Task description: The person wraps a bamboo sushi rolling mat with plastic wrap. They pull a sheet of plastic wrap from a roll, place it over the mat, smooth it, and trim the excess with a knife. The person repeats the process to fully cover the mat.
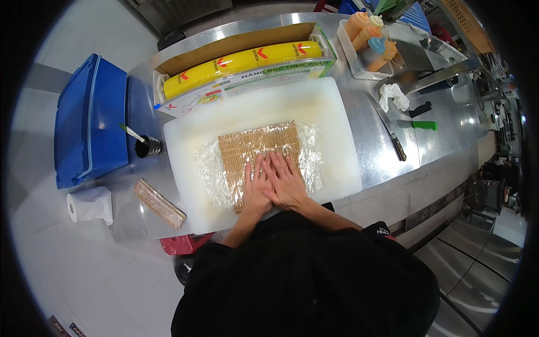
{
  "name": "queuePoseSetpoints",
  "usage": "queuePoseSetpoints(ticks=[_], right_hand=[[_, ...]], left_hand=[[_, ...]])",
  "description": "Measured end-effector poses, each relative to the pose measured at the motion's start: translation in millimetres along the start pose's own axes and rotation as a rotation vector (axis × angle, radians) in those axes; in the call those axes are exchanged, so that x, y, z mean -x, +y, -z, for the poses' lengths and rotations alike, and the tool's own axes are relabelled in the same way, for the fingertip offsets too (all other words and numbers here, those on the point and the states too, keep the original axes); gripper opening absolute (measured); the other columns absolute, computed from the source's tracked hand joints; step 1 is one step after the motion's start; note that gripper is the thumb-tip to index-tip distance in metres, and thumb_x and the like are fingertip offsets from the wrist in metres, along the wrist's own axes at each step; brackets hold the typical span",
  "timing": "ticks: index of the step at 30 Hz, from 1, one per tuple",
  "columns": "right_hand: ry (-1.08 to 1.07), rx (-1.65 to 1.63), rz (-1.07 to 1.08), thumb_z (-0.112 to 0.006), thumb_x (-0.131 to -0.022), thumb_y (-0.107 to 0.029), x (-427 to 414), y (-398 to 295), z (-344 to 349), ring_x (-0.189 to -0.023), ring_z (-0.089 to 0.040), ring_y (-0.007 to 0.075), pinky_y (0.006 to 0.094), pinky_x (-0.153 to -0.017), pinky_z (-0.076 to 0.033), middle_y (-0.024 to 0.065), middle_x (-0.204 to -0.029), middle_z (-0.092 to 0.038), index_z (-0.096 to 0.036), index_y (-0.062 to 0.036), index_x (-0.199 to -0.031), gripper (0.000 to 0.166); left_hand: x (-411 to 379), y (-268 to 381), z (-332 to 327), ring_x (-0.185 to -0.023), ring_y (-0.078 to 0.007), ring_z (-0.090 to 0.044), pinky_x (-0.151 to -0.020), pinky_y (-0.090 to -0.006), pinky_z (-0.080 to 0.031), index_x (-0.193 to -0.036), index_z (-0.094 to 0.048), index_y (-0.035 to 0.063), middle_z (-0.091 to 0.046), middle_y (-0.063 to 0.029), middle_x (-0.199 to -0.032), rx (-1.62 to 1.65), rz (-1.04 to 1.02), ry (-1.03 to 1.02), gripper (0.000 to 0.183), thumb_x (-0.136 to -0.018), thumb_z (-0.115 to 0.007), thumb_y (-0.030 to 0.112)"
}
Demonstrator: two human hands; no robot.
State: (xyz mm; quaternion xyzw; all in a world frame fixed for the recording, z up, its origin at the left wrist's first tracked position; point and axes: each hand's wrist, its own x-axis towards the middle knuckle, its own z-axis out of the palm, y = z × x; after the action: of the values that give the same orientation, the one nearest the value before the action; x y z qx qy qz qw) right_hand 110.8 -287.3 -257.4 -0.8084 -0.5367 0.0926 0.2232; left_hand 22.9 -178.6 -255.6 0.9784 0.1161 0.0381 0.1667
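A bamboo rolling mat [259,139] lies flat on a white cutting board [337,126], with clear plastic film [210,177] over it and spreading past its left and right sides. My left hand [257,189] rests palm down on the mat's lower part, fingers pointing away from me. Beside it, my right hand [286,179] also presses flat on the mat, its thumb side touching the left hand. Neither hand grips anything. Behind the board stands an open box [248,80] holding a yellow roll of food wrap [244,61].
Left of the board are a blue bin [107,122], a black cup [147,147] with a brush, a paper roll [90,204] and a rolled, wrapped mat [160,204]. To the right lie a knife [389,130], a green-handled knife [424,125], a white cloth [393,97] and a tub [366,73] of sauce bottles.
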Motion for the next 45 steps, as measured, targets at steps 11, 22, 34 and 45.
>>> queuePoseSetpoints(ticks=[11,22,34,45], right_hand=[[0.04,0.116,-0.268,-0.053,-0.095,-0.048,31,38,25,-0.147,-0.028,0.0353,0.0523,-0.12,-0.016,0.0176,-0.158,-0.032,-0.038,-0.0007,-0.148,0.073],[0.129,0.089,-0.16,-0.055,-0.096,-0.041,-47,50,38,-0.148,-0.025,0.0363,0.0521,-0.12,-0.016,0.0219,-0.156,-0.031,-0.039,0.0008,-0.146,0.067],[0.545,0.645,-0.782,-0.058,-0.095,-0.029,125,285,122,-0.135,-0.041,0.0422,0.0572,-0.115,-0.026,0.021,-0.146,-0.046,-0.043,-0.0051,-0.143,0.057],[0.24,0.124,-0.956,-0.049,-0.094,-0.012,125,233,143,-0.078,-0.065,0.0464,0.0523,-0.077,-0.051,0.0269,-0.093,-0.067,-0.022,-0.0019,-0.151,0.064]], left_hand=[[44,-65,13,-0.146,-0.0375,-0.028,-0.12,-0.0513,-0.015,-0.144,-0.05,0.012,-0.037,-0.0176,-0.155,0.002,0.334,0.181,0.058,-0.092,-0.059,0.037],[-17,-111,35,-0.146,-0.0381,-0.027,-0.12,-0.0503,-0.016,-0.147,-0.042,0.0043,-0.033,-0.0227,-0.155,-0.023,0.198,0.198,0.059,-0.095,-0.057,0.026],[-22,-73,15,-0.145,-0.0399,-0.029,-0.12,-0.0539,-0.015,-0.143,-0.047,0.0013,-0.035,-0.0242,-0.154,0.227,-0.049,0.202,0.057,-0.091,-0.06,0.02],[-64,33,-20,-0.144,-0.0343,-0.032,-0.119,-0.0541,-0.02,-0.145,-0.047,0.0077,-0.04,-0.0152,-0.153,0.135,-0.259,0.064,0.062,-0.095,-0.056,0.043]])
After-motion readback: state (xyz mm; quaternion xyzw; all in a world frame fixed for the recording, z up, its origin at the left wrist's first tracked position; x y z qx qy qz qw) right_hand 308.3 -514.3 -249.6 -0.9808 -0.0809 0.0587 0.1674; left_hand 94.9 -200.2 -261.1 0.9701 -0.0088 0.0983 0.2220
